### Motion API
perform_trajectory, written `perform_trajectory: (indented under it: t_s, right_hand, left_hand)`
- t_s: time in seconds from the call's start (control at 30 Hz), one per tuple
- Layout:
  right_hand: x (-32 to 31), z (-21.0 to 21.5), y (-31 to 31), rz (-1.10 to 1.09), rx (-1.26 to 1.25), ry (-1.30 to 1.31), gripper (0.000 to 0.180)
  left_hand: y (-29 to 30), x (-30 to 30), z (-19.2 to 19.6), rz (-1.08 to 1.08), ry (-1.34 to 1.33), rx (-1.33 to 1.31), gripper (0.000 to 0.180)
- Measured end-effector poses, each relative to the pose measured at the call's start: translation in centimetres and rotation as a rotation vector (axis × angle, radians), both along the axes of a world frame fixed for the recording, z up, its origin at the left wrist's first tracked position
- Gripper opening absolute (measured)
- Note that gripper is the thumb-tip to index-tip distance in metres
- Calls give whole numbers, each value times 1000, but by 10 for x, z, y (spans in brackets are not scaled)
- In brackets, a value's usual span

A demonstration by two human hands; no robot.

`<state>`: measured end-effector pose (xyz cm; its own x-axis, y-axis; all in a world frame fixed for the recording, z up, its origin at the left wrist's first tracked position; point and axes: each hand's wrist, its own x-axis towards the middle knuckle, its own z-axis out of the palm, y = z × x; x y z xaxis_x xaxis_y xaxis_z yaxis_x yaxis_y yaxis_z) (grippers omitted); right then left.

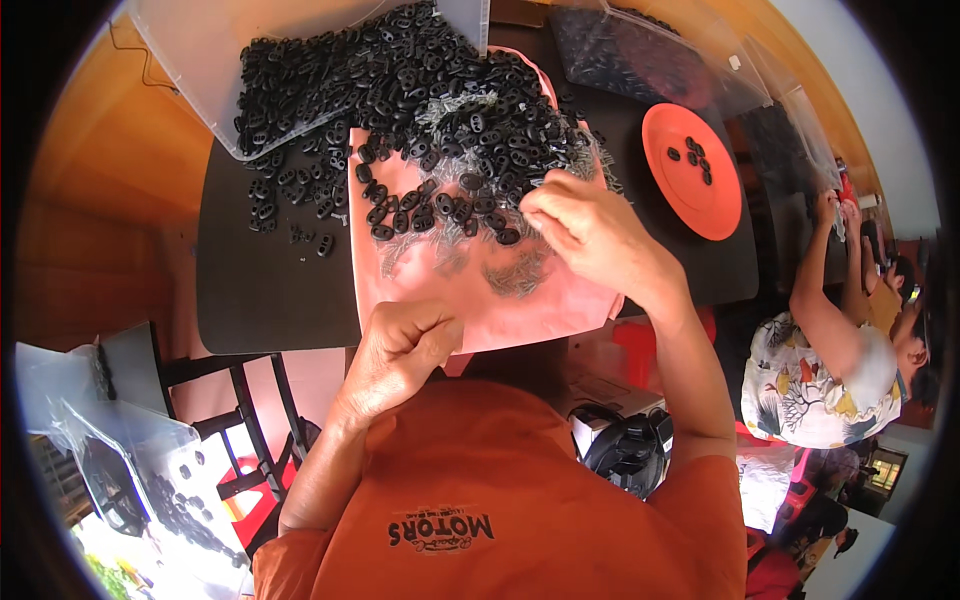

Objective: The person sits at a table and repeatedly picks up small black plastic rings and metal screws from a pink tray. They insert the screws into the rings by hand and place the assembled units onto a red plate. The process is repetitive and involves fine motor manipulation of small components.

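Surroundings: a black square table [270, 290] carries a pale pink sheet [470, 300] spread in front of the person; a clear plastic tray [200, 60] at the far left spills small black oval plastic pieces [420, 90] across the table top and onto the sheet.
Far right of table: a round orange plastic plate [700, 190] holds a few of the same black pieces; clear plastic bags [680, 50] lie behind it.
In the way: the heap crowds the far half of the sheet, and thin grey wire-like bits [520, 270] lie scattered between the heap and the right hand.
Nearby person: a co-worker in a patterned white shirt [810, 390] sits at the right edge, arms raised to another bag.
Lower left: more clear bags with black pieces [150, 480] beside a black frame stand [250, 400].
Black pieces: matt, oval, each with two holes, piled loosely, some strayed singly on the bare table.
Right hand [590, 235]: over the near edge of the heap, fingertips bunched together and pinching; what they pinch is too small to tell.
Left hand [405, 345]: at the sheet's near edge, fingers curled into a loose fist; whether it holds anything cannot be told.
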<state>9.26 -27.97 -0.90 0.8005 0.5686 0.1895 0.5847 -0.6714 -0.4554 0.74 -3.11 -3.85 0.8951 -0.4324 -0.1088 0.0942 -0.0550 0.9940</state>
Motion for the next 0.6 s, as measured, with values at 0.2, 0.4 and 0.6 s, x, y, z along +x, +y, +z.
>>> perform_trajectory:
  t_s: [0.2,0.4,0.6]
  right_hand:
    - [3,-16,27,38,-103,-77,17]
    - [4,-18,34,-6,-111,-167,17]
    - [1,-20,22,-55,34,-102,12]
  left_hand:
    - [-3,-2,2,29,-19,-11,24]
    - [-2,-5,1,50,-17,-10,24]
    - [-4,-7,-2,66,-23,-36,25]
